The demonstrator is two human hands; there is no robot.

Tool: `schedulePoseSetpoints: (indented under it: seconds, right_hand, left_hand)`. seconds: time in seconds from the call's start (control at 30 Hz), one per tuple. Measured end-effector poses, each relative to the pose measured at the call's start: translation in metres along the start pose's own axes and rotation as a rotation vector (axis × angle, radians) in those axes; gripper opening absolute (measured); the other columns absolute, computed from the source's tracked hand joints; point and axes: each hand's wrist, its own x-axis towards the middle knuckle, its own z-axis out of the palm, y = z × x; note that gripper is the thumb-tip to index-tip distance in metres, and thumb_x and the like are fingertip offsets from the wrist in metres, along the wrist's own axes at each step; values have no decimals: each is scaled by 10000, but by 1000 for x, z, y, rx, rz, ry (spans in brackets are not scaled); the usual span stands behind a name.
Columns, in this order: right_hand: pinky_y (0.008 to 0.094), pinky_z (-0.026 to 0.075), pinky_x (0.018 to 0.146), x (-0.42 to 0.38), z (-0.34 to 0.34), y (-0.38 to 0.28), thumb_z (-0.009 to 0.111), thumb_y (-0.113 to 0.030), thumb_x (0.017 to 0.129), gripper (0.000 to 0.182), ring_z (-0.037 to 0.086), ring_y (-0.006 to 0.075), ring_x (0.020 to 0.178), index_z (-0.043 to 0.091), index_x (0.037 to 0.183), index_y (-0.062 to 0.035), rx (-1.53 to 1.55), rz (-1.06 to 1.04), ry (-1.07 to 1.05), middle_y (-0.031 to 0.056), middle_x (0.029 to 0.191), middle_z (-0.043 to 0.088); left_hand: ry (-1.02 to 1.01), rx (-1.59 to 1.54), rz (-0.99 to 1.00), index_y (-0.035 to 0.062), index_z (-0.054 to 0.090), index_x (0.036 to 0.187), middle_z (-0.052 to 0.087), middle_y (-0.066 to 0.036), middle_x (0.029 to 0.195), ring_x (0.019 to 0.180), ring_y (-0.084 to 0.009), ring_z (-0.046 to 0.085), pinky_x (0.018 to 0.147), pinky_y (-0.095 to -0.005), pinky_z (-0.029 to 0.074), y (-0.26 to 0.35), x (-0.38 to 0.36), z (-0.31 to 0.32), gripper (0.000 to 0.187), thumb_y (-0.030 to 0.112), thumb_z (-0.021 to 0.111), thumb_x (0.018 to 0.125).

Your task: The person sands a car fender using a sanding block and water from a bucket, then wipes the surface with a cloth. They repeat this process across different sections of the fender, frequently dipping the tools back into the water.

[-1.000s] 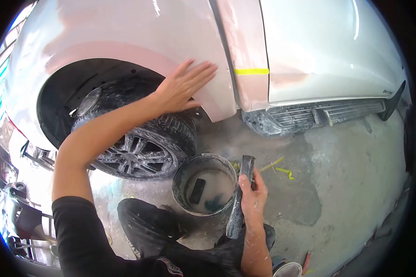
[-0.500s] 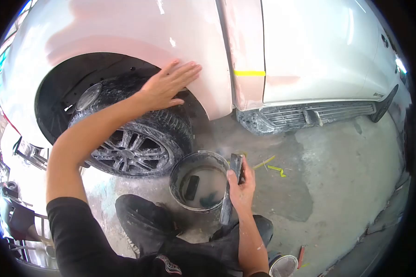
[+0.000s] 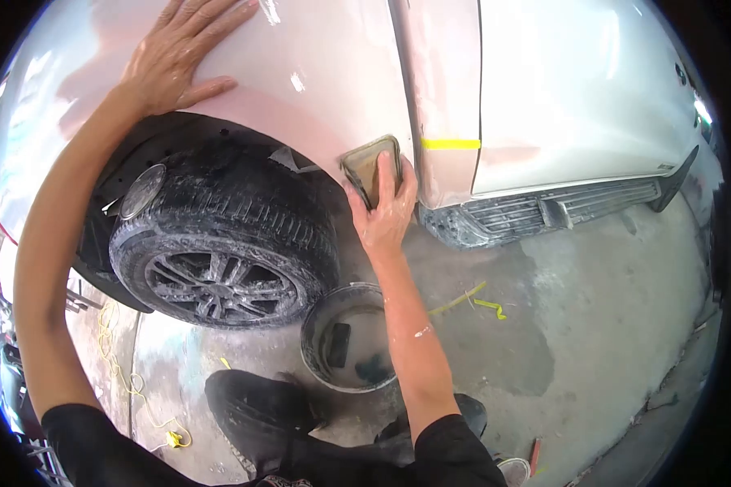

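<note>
My left hand (image 3: 175, 61) lies with its fingers spread on the pinkish-white fender (image 3: 300, 105), above the wheel arch. Low on that same panel, behind the arch, my right hand (image 3: 388, 203) grips a rectangular sanding block (image 3: 365, 169) and holds it against the surface. The block's worn, tan back faces me, and its working side is hidden. Below the arch is the dusty black tyre (image 3: 244, 191) with its spoked wheel rim (image 3: 219, 284). Under my right forearm stands a bucket (image 3: 307, 345) of cloudy water, with a dark block (image 3: 339, 345) in it.
Yellow tape (image 3: 451, 144) crosses the panel beside the white door (image 3: 560, 89). A running board (image 3: 544, 219) juts out below. Tape scraps (image 3: 489, 307) lie on the concrete floor (image 3: 593, 308). At left runs a yellow cord (image 3: 134, 381); a can (image 3: 513, 471) stands near my right side.
My right hand has lifted the sanding block from beside the bucket up to the lower fender. My left hand has slid up and left across the panel. The view has shifted slightly.
</note>
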Motion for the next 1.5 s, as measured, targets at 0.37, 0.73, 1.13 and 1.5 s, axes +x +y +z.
schedulePoseSetpoints:
  seconds: [0.37,0.73,1.13,1.5]
  right_hand:
    - [532,437,1068,81,19,-57,837,-261,818,761,507,465,1301,547,1508,-126,-78,-200,-56,289,1464,476]
    - [510,435,1077,63,13,-40,845,-288,798,762,507,471,1292,562,1485,-123,-107,-152,-25,296,1460,479]
    - [554,451,1007,38,9,-36,881,-290,723,896,548,463,1242,506,1524,-147,-148,13,-1,309,1435,506]
    - [565,463,1011,-1,11,-9,890,-285,715,894,566,477,1233,516,1512,-129,-151,76,105,327,1447,499]
  left_hand:
    - [76,86,3,83,405,1578,323,-223,1654,1546,-452,248,1235,-673,124,2,-3,5,975,648,687,836]
    - [226,181,26,141,458,1546,400,-189,1600,1508,-416,321,1222,-630,213,-1,2,24,853,586,694,858]
    - [229,95,67,192,349,1623,313,-67,1689,1581,-296,226,1285,-571,127,6,6,14,901,523,680,854]
    - [222,63,57,154,385,1604,320,-98,1683,1576,-344,229,1257,-611,142,10,9,12,859,487,689,873]
